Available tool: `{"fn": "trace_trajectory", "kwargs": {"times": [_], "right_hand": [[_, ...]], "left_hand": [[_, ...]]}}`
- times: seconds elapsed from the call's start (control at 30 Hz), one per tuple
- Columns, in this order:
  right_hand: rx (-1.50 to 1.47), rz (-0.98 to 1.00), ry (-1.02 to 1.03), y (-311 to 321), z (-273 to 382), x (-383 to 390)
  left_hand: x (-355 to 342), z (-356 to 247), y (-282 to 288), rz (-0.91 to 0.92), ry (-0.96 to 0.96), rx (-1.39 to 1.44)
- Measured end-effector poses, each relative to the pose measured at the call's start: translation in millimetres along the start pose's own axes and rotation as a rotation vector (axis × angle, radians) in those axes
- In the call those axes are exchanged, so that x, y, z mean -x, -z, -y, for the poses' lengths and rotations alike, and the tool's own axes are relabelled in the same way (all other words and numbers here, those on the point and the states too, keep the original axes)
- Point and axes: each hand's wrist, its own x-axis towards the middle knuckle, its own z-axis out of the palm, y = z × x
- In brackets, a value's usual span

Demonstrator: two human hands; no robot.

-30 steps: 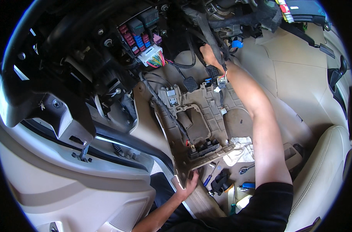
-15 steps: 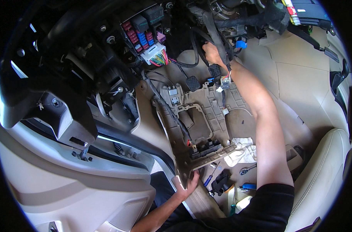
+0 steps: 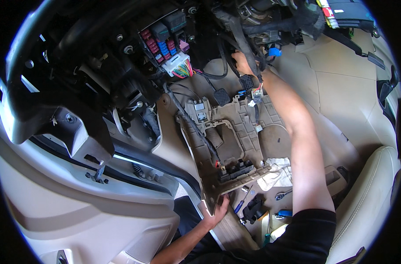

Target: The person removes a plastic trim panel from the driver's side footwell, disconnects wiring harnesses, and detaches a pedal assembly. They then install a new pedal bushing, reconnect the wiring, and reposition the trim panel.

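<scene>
One hand (image 3: pixel 216 212) at panel edge (image 3: pixel 244 180)

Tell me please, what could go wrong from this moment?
If the left hand slips off the lower corner of the beige panel, the panel might shift and tug the black cable running along it.
The right hand, reaching behind the hanging wire bundle, could snag it.
The blue screwdriver near the panel's lower edge may get knocked.

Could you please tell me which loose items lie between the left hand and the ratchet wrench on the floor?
In the head view, a blue-handled screwdriver lies nearer the left hand and an irregular black piece lies nearer the ratchet wrench.
</scene>
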Motion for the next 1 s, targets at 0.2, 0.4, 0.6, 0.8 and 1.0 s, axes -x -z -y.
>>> {"fn": "trace_trajectory", "kwargs": {"times": [0.2,0.4,0.6,0.8,1.0], "right_hand": [[-0.217,-0.373,0.006,-26,3,-1],[-0.491,-0.394,-0.229,-26,7,1],[-0.461,-0.382,-0.042,8,17,16],[-0.527,-0.364,-0.158,20,35,29],[-0.620,-0.386,-0.122,31,34,34]], "left_hand": [[0,1,0,0.034,0.018,-0.019],[-2,11,-1,0.039,0.020,-0.002],[-5,7,-1,-0.043,-0.075,-0.070],[-9,-5,1,-0.103,-0.169,-0.148],[-10,-8,3,-0.133,-0.208,-0.116]]}}
